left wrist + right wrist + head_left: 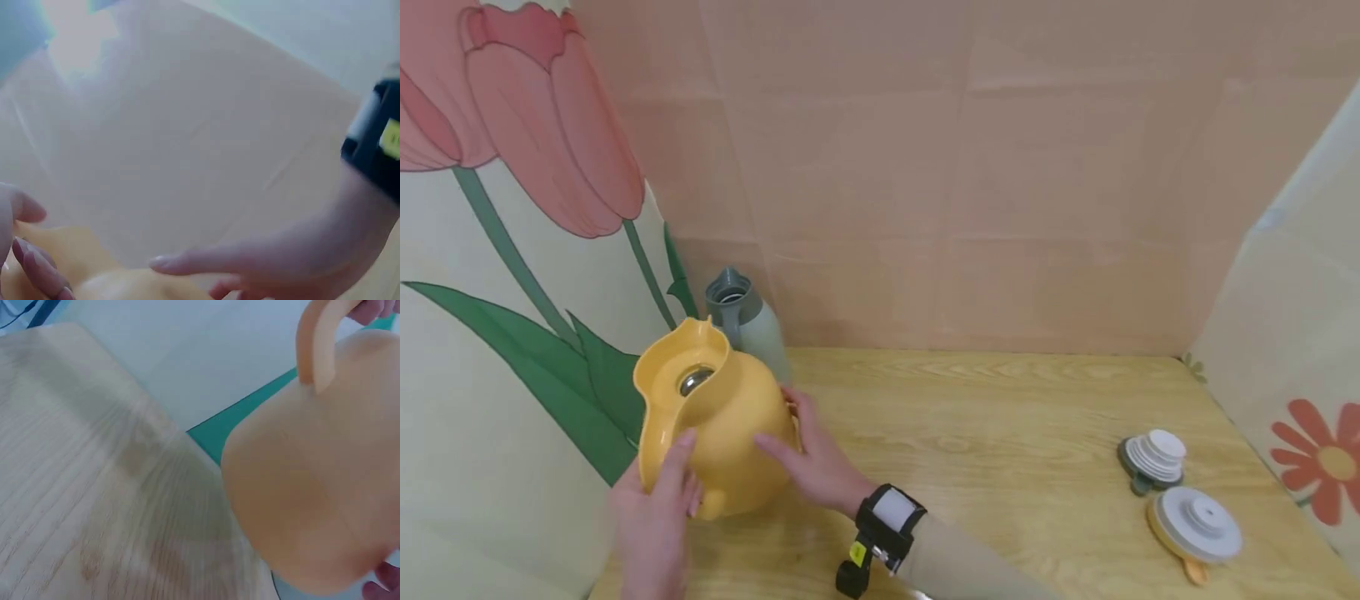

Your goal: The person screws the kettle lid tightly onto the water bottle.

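A yellow vacuum jug (752, 450), its mouth uncovered and a shiny metal opening showing inside, is tilted at the left of the table. My left hand (658, 517) grips its handle; in the right wrist view the handle (314, 347) loops off the rounded body. On the jug's right side, my right hand (820, 462) holds the body, thumb on the near face and fingers partly hidden behind. In the left wrist view, that right hand (269, 259) reaches across the yellow body (134, 284). Behind the jug stands a grey-green vacuum jug (767, 337), also without a lid.
Two round lids lie at the table's right: a dark-green-rimmed one with a white stepped plug (1152, 457), and a yellow-rimmed one with a pale grey disc (1198, 525). The wooden table (970, 450) meets a pinkish backdrop (955, 183) behind and flowered sheets on both sides.
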`<state>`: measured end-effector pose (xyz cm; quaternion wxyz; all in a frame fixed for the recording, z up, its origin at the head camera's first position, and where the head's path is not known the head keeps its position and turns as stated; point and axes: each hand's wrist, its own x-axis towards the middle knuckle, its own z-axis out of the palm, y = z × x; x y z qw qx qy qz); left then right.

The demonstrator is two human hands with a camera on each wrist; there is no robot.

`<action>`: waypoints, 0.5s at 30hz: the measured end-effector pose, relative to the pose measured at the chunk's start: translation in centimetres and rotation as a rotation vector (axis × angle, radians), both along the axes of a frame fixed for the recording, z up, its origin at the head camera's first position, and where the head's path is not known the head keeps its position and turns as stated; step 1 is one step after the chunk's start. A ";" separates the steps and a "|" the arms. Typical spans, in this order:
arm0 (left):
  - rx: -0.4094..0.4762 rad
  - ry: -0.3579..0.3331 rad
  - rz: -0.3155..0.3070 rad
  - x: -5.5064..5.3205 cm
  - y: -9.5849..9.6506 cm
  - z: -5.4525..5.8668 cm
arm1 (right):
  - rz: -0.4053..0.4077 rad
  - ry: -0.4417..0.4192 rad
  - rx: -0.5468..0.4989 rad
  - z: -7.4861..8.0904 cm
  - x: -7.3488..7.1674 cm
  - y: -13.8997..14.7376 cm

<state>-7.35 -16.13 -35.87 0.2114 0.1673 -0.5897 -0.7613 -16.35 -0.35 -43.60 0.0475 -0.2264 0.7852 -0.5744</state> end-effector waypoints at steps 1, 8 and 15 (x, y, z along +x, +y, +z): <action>-0.008 0.013 -0.031 0.0 0.6 0.2 | -0.027 0.033 -0.022 -0.1 0.0 0.4; -0.059 0.085 -0.187 -0.6 3.9 1.2 | -0.164 0.260 -0.065 -0.6 0.2 3.2; -0.063 0.226 -0.315 -2.0 6.8 1.6 | -0.243 0.314 -0.119 -0.1 0.1 5.8</action>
